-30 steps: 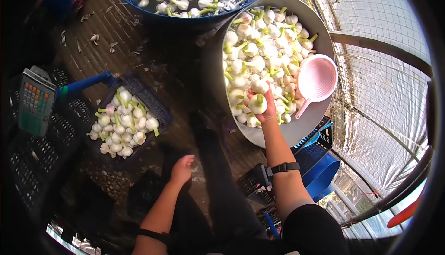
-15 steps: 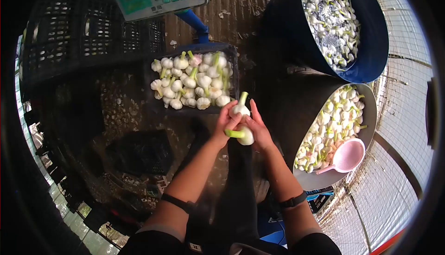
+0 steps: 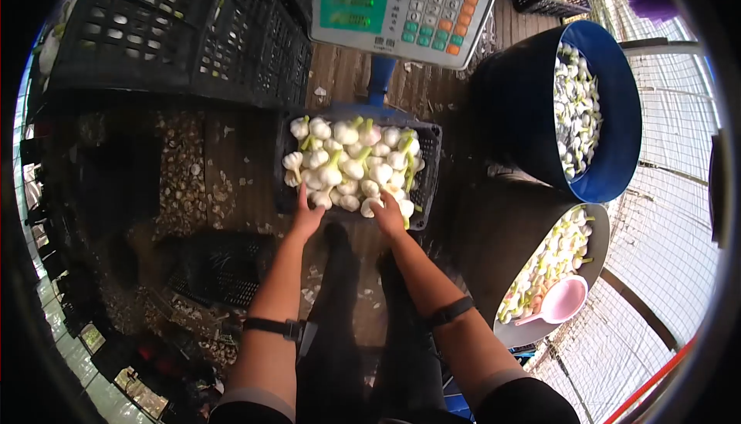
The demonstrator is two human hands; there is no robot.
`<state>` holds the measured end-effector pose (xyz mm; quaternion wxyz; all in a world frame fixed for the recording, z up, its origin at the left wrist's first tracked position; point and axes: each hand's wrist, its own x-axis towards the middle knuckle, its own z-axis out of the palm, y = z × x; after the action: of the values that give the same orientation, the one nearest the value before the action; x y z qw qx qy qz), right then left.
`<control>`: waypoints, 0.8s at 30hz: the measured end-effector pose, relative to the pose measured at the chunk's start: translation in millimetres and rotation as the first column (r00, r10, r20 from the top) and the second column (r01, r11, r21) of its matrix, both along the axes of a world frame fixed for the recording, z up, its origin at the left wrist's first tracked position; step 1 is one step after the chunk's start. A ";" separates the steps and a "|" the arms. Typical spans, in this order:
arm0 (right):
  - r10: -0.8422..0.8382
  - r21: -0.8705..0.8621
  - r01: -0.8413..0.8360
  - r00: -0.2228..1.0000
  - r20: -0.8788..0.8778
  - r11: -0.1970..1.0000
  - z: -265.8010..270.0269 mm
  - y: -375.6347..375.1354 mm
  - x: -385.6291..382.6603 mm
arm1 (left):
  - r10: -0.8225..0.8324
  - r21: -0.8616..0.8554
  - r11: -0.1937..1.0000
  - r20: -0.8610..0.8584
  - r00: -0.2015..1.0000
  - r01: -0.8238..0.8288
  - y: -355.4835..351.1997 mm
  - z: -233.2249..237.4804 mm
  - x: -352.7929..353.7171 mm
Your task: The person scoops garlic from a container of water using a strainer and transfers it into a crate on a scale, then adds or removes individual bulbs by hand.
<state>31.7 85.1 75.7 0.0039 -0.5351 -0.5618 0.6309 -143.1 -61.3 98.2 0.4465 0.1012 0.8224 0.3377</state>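
Note:
A black plastic crate (image 3: 436,154) full of white garlic bulbs (image 3: 353,168) with green stems sits in front of me. My left hand (image 3: 306,217) is at its near left corner, fingers apart, touching a bulb at the edge. Over the near right part, my right hand (image 3: 390,214) rests against the bulbs with thumb and fingers spread; its fingertips are partly hidden among them. Neither hand lifts anything clear of the heap.
Behind the crate stands a scale display (image 3: 401,11) on a blue post (image 3: 380,81). To the right are a blue tub (image 3: 517,92) of garlic in water and a grey tub (image 3: 478,270) of garlic with a pink strainer (image 3: 565,299). Black crates (image 3: 193,30) are stacked left.
Both hands moved from in front of the crate, where they held two garlic bulbs, onto its near edge and spread apart. Those two bulbs are no longer held up. The camera view has shifted.

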 end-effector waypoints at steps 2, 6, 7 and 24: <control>0.097 0.087 -0.105 0.991 0.091 0.991 19.4 -12.3 26.3 | 0.077 -0.024 0.997 0.049 0.996 -0.076 -37.7 -0.6 18.8; 0.032 -0.190 0.003 0.983 0.181 0.982 57.4 -31.6 79.5 | -0.037 -0.083 0.995 0.118 0.992 0.047 -99.9 49.1 59.6; 0.046 -0.172 -0.010 0.977 0.207 0.985 54.5 -39.7 96.8 | 0.048 -0.156 0.988 0.273 0.961 -0.005 -100.0 80.8 63.1; 0.284 -0.444 -0.125 0.906 0.314 0.888 141.6 -45.1 215.1 | -0.179 -0.246 0.935 0.294 0.939 0.255 -213.4 148.1 83.0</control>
<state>246.8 40.0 217.3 -0.2832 -0.5696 -0.4600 0.6195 -60.0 -274.7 246.4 0.5979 0.0813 0.7777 0.1763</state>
